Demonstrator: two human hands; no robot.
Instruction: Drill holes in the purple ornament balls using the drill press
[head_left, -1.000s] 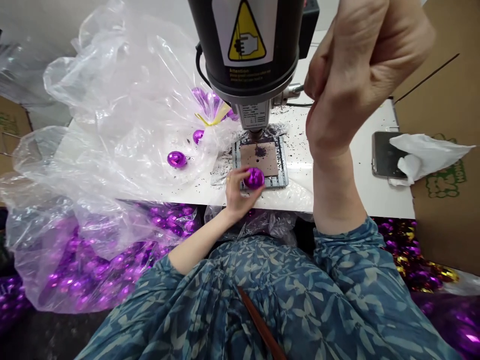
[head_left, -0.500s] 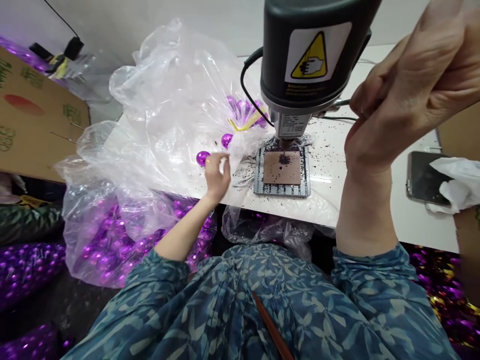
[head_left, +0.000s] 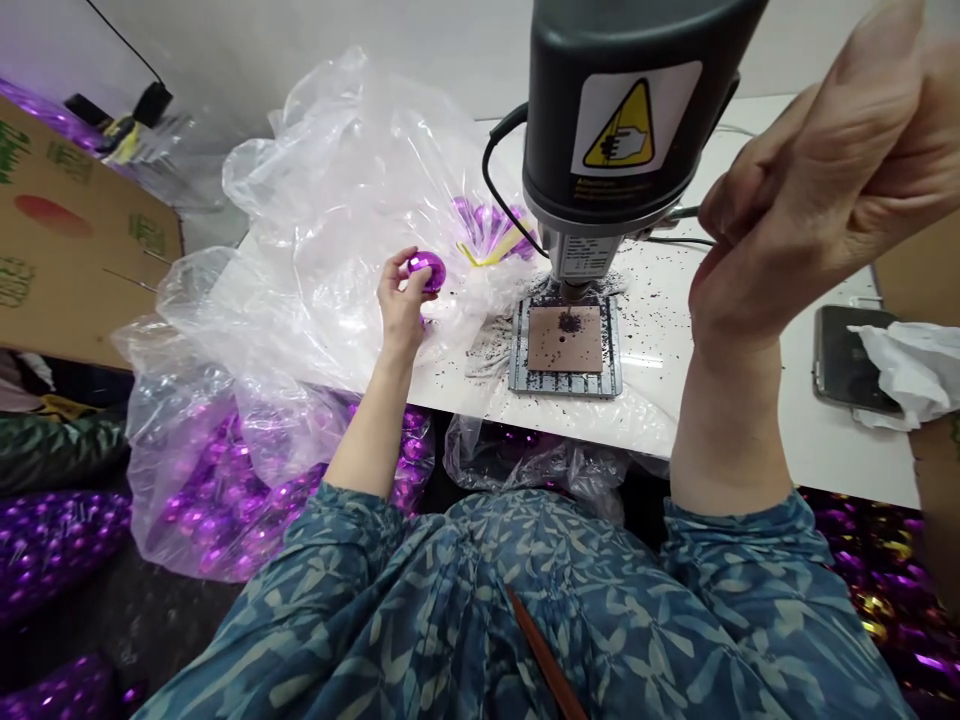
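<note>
My left hand [head_left: 400, 312] pinches a shiny purple ball [head_left: 429, 268] between thumb and fingers, just above the white table. Part of another purple ball shows behind that hand. My right hand [head_left: 817, 190] is wrapped round the lever [head_left: 685, 213] of a black drill press [head_left: 607, 130], whose warning label faces me. Under the drill's chuck [head_left: 575, 290] lies a brown square board [head_left: 544, 345] with a small hole and a heap of dark shavings. The board rests on a slotted metal base [head_left: 519, 372].
Clear plastic bags [head_left: 300, 220] spread over the left of the table, with purple balls [head_left: 225, 490] in one hanging below its edge. Yellow tape gathers a bag beside the drill. A phone [head_left: 840, 360] and crumpled tissue [head_left: 915, 370] lie at right. A cardboard box [head_left: 67, 250] stands at left.
My left hand has taken hold of a purple ball and moved left and away from me, lifting it. My right hand stays on the lever, almost unmoved.
</note>
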